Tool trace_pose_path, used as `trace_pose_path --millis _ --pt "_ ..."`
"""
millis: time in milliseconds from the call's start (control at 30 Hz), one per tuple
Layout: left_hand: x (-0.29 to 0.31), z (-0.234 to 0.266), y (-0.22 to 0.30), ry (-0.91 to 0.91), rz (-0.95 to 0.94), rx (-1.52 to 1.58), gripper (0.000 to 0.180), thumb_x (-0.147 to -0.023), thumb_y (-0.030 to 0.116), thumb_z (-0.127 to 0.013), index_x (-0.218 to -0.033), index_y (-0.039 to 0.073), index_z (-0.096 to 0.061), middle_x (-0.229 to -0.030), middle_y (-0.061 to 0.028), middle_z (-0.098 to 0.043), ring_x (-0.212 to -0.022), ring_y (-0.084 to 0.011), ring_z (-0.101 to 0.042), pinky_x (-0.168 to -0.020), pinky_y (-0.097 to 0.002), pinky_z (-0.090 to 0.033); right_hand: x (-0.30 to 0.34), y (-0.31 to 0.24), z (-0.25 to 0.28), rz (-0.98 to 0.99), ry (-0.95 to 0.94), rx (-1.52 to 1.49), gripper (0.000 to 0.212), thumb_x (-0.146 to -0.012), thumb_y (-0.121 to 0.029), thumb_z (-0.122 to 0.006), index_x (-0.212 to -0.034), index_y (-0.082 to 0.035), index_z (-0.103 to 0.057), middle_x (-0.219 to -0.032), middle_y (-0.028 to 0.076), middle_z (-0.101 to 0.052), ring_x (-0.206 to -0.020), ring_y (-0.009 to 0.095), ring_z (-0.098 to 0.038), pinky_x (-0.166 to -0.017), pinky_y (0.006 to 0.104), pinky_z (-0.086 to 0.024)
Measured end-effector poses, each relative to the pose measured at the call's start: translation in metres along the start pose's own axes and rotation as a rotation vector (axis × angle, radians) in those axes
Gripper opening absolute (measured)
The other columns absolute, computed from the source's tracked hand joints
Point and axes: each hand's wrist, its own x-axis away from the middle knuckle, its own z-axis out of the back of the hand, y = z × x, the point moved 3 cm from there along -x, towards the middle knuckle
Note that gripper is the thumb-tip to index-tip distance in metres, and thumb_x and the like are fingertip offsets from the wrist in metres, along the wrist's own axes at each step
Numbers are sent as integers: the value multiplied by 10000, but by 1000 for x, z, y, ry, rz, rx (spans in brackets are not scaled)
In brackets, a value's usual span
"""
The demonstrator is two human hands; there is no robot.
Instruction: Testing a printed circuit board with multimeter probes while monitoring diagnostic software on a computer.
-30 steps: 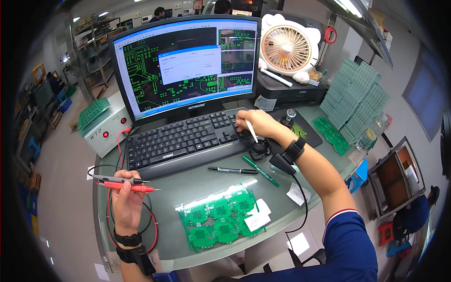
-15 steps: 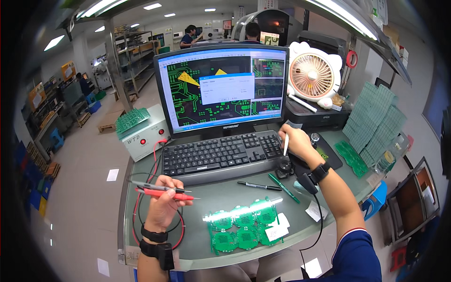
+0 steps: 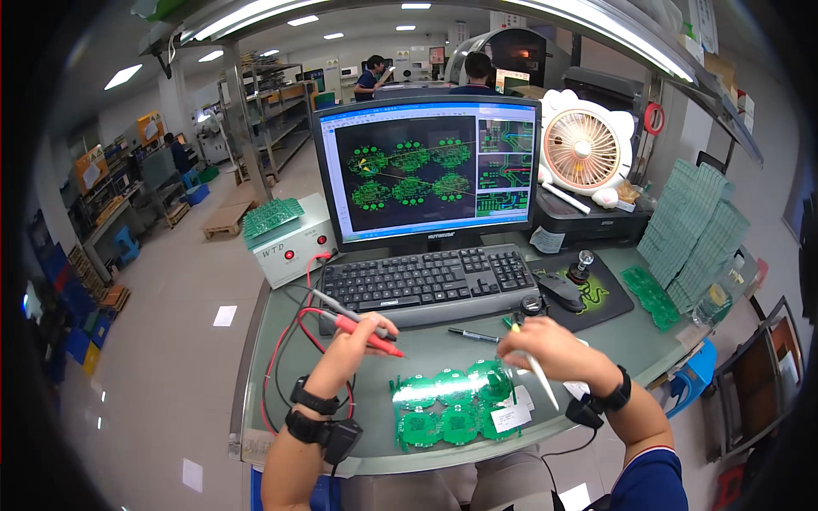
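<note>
My left hand [image 3: 354, 341] is closed around a red test probe [image 3: 368, 335] and a dark grey test probe [image 3: 336, 305], their tips pointing right. Nearer to me lies a panel of round green circuit boards [image 3: 460, 423], with white paper labels [image 3: 510, 416] on its right side. Above the panel's right end, my right hand [image 3: 550, 349] pinches a slim white pen-like stick [image 3: 542, 381], which slants down to the right. A black marker [image 3: 474, 335] lies beyond the panel. Beside it a green pen is mostly hidden by my right hand.
Behind the keyboard [image 3: 417, 279] stands a monitor [image 3: 426, 234] displaying a board layout. A white test box [image 3: 294, 255] is at left. To the right are a mouse [image 3: 560, 291] on its pad [image 3: 609, 300], a fan [image 3: 583, 149] on a printer [image 3: 588, 223], and green board sheets [image 3: 682, 230].
My right hand has come from the keyboard's right end down to the panel. My left hand has moved nearer the panel with the probes. The screen's dialog has gone, and several boards show.
</note>
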Motion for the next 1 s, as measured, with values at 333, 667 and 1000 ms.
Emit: trace_pose_path --millis 333,667,1000 --pt "-29 -7 -35 72 -132 -302 531 -1001 388 -301 -1049 22 -682 -1266 -173 -568 -1222 -292 -506 -1006 -376 -401 26 -28 -15 34 41 -83 168 -941 -241 -593 -1041 -105 -592 -943 51 -676 -939 269 -619 -976 436 -406" --pt "-21 -2 -33 69 -292 -141 466 -1001 305 -328 -1020 20 -696 -1279 -156 -589 -1070 -220 -589 -952 -334 -428 24 -37 -15 23 73 -238 182 -937 -213 -603 -1028 -55 -600 -939 107 -673 -889 322 -644 -762 417 -496" --pt "7 -55 -5 -655 -90 105 550 -963 336 -286 -1017 -57 -666 -1167 -224 -652 -1274 -382 -492 -1121 -474 -294 50 -8 -22 -174 179 -295 164 -937 -191 -603 -1010 -45 -605 -932 111 -672 -907 297 -647 -761 387 -501"
